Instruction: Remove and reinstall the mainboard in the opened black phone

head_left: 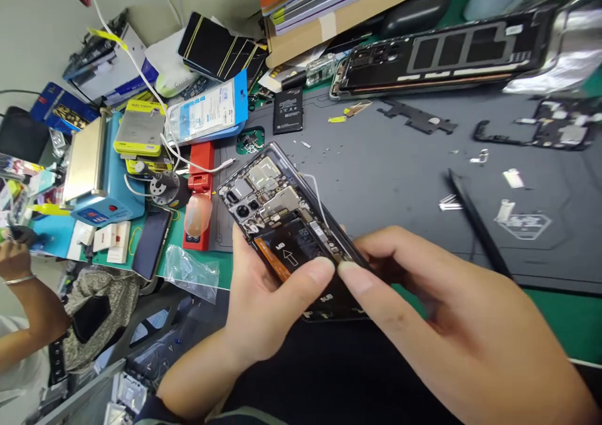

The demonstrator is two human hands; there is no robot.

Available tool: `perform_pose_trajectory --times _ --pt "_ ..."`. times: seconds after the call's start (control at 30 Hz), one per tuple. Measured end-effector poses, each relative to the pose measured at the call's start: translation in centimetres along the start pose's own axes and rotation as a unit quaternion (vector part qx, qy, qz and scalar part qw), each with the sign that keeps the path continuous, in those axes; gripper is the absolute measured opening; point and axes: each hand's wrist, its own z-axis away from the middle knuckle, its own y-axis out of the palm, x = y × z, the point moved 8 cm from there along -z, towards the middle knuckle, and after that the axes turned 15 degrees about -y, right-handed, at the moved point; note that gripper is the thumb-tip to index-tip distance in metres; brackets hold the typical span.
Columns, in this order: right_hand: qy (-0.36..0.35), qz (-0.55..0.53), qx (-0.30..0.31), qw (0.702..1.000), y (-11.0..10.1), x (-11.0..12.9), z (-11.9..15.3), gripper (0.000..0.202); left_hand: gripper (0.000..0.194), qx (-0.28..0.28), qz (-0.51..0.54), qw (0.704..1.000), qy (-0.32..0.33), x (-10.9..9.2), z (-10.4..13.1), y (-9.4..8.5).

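An opened smartphone [277, 196] is tilted between my hands, its back cover off and its circuit board and camera lenses bare. My left hand [263, 306] wraps the lower left side, with the thumb pressed on the black battery area [294, 249] marked with an arrow. At the lower right edge my right hand [423, 306] grips the phone, its thumb tip almost meeting the left thumb. A thin white cable [320, 196] curves loosely up from the board along that edge. My right fingers are partly hidden behind the phone.
Black tweezers [477, 221] lie on the grey mat [390, 162]. Behind are a loose battery [288, 110], black phone part [418, 116] and another opened phone [437, 61]. A blue heating device [113, 187] and red holder [200, 187] stand left. A co-worker's hand [16, 259] is far left.
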Motion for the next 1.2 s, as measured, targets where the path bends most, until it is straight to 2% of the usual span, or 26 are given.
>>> perform_pose_trajectory --times 0.1,0.2,0.27,0.37,0.53,0.63,0.7,0.87,1.03,1.2 --pt "0.070 -0.049 0.011 0.996 -0.2 -1.2 0.3 0.033 0.054 0.039 0.001 0.999 -0.030 -0.1 -0.2 0.1" --pt "0.151 -0.129 0.048 0.979 0.2 -2.9 1.3 0.045 0.055 0.070 0.026 0.995 -0.071 0.0 -0.7 0.0" --pt "0.184 -0.167 0.061 0.967 0.3 -3.8 2.0 0.048 0.055 0.073 0.019 0.993 -0.088 0.1 -1.0 -0.2" --pt "0.206 -0.178 0.067 0.960 0.1 -4.4 2.5 0.048 0.052 0.046 -0.014 0.994 -0.097 0.3 -1.7 -0.6" --pt "0.199 -0.073 0.081 0.974 -0.4 -3.4 2.3 0.051 0.059 -0.009 -0.073 0.993 -0.094 1.1 -2.2 -1.3" --pt "0.191 0.001 0.044 0.981 -1.3 -3.0 2.4 0.037 0.063 -0.019 -0.083 0.990 -0.111 1.6 -2.2 -1.6" --pt "0.170 0.016 0.028 0.985 -1.5 -3.0 2.3 0.032 0.062 -0.019 -0.076 0.989 -0.124 1.8 -2.1 -1.5" --pt "0.138 0.004 0.026 0.990 -0.8 -3.7 1.8 0.034 0.056 -0.024 -0.082 0.986 -0.139 1.3 -1.6 -1.2" --pt "0.127 -0.007 0.039 0.991 -0.2 -3.5 1.6 0.035 0.050 0.019 -0.079 0.987 -0.135 1.4 -0.7 -0.4" --pt "0.123 -0.006 0.047 0.991 -0.2 -3.0 1.9 0.032 0.053 0.054 -0.052 0.989 -0.127 1.6 -0.2 -0.1"
